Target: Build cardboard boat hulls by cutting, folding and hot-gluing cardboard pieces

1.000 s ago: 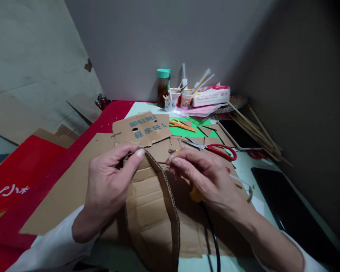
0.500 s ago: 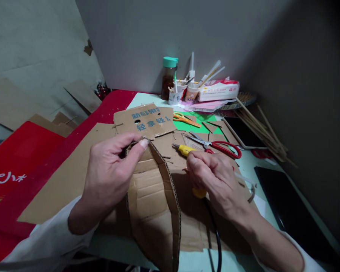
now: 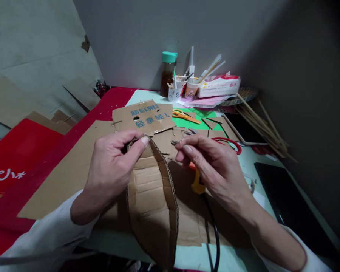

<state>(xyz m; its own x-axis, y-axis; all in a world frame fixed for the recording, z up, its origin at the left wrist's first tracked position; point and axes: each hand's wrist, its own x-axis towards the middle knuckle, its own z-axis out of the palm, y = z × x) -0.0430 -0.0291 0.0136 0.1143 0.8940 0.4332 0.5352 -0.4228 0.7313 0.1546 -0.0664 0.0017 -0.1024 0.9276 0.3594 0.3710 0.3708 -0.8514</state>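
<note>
My left hand (image 3: pixel 110 168) pinches the top end of a bent corrugated cardboard strip (image 3: pixel 171 192) between thumb and forefinger. The strip arches over a creased cardboard sheet (image 3: pixel 149 204) lying on the table. My right hand (image 3: pixel 215 168) grips a yellow glue gun (image 3: pixel 197 185). Its metal nozzle (image 3: pixel 174 142) points left, a short way from the pinched end. The gun's black cord (image 3: pixel 214 230) runs down toward me.
A cardboard piece with blue print (image 3: pixel 143 117) lies behind my hands. Red scissors (image 3: pixel 231 141), orange scissors (image 3: pixel 184 115) and green paper (image 3: pixel 200 124) sit beyond. A teal-capped bottle (image 3: pixel 168 73), cups (image 3: pixel 184 90), tissue pack (image 3: pixel 218 86), bamboo sticks (image 3: pixel 262 124) and dark tablets (image 3: pixel 290 206) crowd the right.
My right hand dipped to the table, then rose again with the glue gun, bringing the nozzle left toward the pinched strip. My left hand has kept its pinch.
</note>
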